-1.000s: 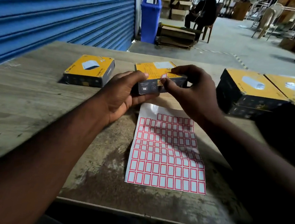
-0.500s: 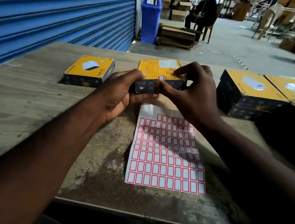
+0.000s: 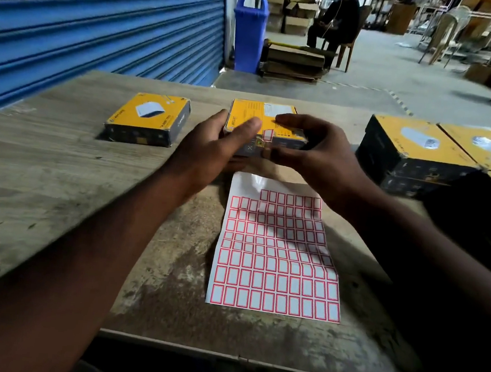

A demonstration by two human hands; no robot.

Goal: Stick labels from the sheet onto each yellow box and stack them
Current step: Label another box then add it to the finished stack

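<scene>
Box (image 3: 261, 113), yellow on top with dark sides, is held level at the middle of the table (image 3: 48, 150), just beyond the far end of the sheet (image 3: 276, 262). Whether its underside touches the table cannot be told.

Label (image 3: 268, 135), white with a red border, sits on the near edge of the box and folds from the yellow top onto the dark front face.

Left hand (image 3: 217, 150) grips the left end of the box: thumb curled over the top, remaining fingers wrapped beneath and hidden. Right hand (image 3: 318, 156) pinches the right part: index finger laid across the top, thumb pressed on the front face just below the label.

The sheet lies flat on the table between the forearms. It carries rows of red-bordered labels; its far left corner is bare backing.

Second box (image 3: 149, 118) lies flat on the table to the left, well apart from the hands. Stack (image 3: 413, 150) of yellow-topped boxes stands at the right, at least two layers high, with further boxes touching it on its right side.

Beyond the table: a blue shutter (image 3: 104, 19) at left, a blue bin (image 3: 249, 35) beside it, cartons (image 3: 298, 12) behind, and a person (image 3: 336, 21) seated on a chair.
</scene>
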